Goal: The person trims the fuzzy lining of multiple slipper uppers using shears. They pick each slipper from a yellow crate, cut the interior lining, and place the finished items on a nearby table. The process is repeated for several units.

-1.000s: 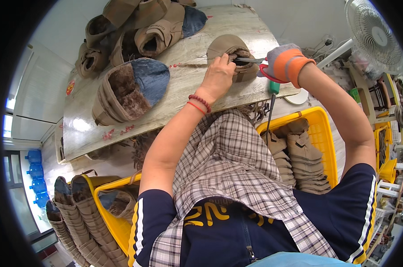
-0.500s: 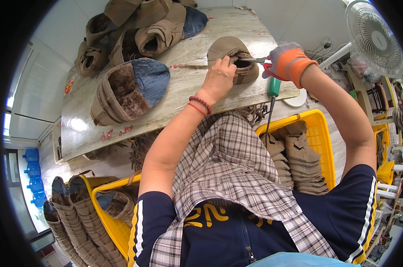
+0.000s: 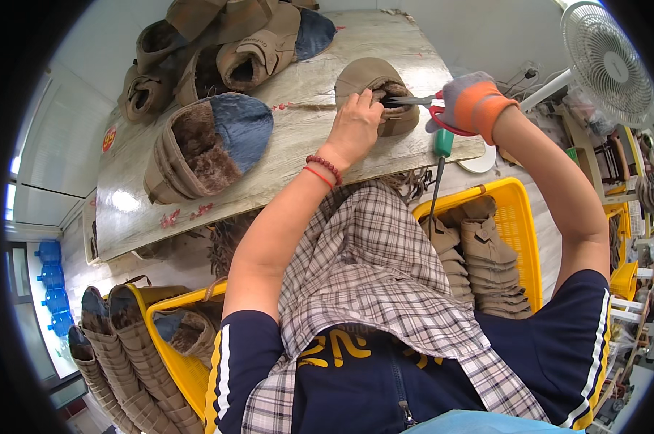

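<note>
A tan shoe upper with brown fleece lining lies near the front right of the table. Its rounded toe points away and its opening faces me. My left hand, bare and with beads at the wrist, closes its fingers on the left rim of that opening. In an orange and grey glove, my right hand grips red-handled scissors from the right side. The blades reach over the fleece at the opening, slightly apart; their tips are partly lost against the dark lining.
Another fleece-lined upper with a blue back sits left on the table, before a pile of uppers. A green-handled tool hangs at the front edge. Yellow baskets hold stacked uppers below. A white fan stands right.
The scissor blades have parted a little and the lower red handle loop has swung down. My right hand has shifted slightly right; the left hand keeps its hold on the upper.
</note>
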